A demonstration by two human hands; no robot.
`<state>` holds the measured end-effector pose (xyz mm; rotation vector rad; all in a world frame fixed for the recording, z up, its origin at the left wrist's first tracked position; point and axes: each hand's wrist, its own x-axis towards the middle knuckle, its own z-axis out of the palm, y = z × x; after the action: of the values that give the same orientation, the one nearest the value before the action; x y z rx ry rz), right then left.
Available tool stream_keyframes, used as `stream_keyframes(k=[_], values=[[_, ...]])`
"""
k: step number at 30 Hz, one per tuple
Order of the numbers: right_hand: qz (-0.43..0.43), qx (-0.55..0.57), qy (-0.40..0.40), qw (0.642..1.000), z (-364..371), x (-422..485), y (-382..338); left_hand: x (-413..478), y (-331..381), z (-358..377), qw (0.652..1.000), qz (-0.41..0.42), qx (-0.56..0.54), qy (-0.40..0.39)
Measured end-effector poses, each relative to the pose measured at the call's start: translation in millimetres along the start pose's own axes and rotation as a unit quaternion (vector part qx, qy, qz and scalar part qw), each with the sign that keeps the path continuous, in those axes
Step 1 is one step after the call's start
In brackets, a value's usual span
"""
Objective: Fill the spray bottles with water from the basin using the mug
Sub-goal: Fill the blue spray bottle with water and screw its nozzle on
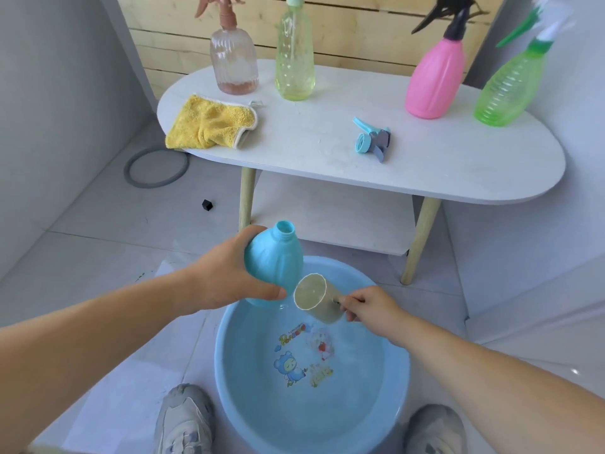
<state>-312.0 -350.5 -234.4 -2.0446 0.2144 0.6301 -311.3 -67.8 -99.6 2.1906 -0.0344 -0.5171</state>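
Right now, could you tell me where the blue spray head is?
The blue spray head lies detached on the white table, right of the yellow cloth.

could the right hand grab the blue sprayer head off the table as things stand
Probably not yet: the right hand is holding the mug over the basin. The blue sprayer head lies unobstructed.
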Motion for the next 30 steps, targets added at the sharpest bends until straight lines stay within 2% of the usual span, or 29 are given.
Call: stream_keyframes(k=[5,15,21,30], values=[[-0.031,0.092,-0.003,0.995,-24,-28,-41,-3,12,-17,0.999,0.018,-0.020,0.035],[-0.148,0.105,0.079,0.980,-86,-111,-123,-13,25,-20,0.998,0.034,-0.048,0.031],[-0.238,0.098,0.126,0.958,-100,-134,-146,-15,28,-10,0.997,0.028,-0.074,-0.001],[-0.282,0.034,0.154,0.947,-104,-150,-163,-12,35,4,0.996,0.030,-0.082,-0.015]])
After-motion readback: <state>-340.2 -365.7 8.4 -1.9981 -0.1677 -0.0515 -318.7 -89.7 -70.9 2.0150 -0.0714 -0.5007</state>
